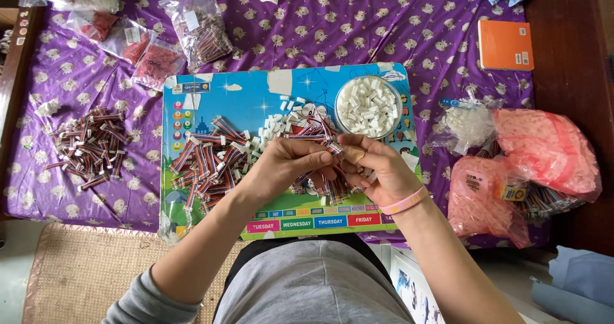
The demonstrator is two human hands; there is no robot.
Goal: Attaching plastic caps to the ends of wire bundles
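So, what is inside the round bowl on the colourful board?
The round bowl is filled with small white plastic connectors. They are piled up, so the bowl's bottom and anything beneath them cannot be seen.

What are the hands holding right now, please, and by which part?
Both the left hand and right hand pinch one short multicoloured striped ribbon cable between fingertips near its end; the exact grip point is hidden.

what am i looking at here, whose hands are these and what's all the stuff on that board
This is one picture from a camera worn on a person's head, looking down at their own two bare hands; no machine is involved. The left hand and right hand meet over a colourful children's board and pinch a small striped wire bundle between them. On the board lie a heap of striped wire pieces and a round bowl of white plastic connectors. Another wire pile lies on the purple cloth, with plastic bags at the right.
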